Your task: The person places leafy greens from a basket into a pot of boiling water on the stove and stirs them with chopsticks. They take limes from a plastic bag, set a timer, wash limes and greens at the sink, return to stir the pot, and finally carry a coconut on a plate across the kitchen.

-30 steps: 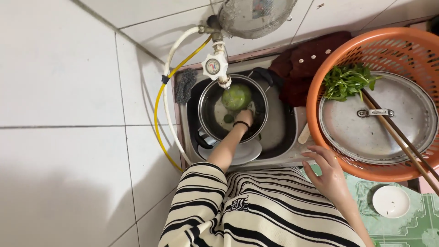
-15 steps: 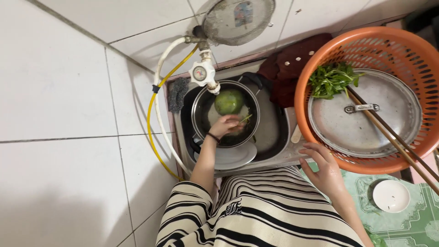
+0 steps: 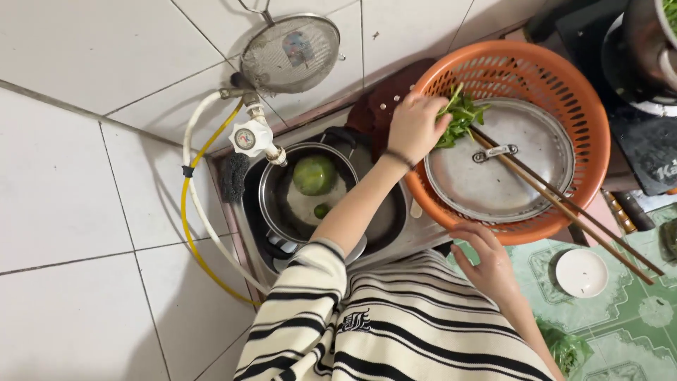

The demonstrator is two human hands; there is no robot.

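Below, white wall tiles point(image 3: 84, 176) frame a sink point(image 3: 395, 212) holding a pot point(image 3: 303, 197), while the left hand point(image 3: 416, 127) pinches greens point(image 3: 462, 120) in the orange basket point(image 3: 592, 141), and the right hand point(image 3: 490, 264), open, touches its near rim.

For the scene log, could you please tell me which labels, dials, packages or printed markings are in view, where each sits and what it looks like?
Sticker: small, rectangular, reddish and pale, on the round mesh strainer hanging on the tiled wall.
Gauge dial: round, white-faced, on the white tap fitting above the sink.
Printed marking: pale lettering on the black stove surface at the right edge, partly cut off.
Emblem: dark lettering on the striped garment.
No packages or screens show.
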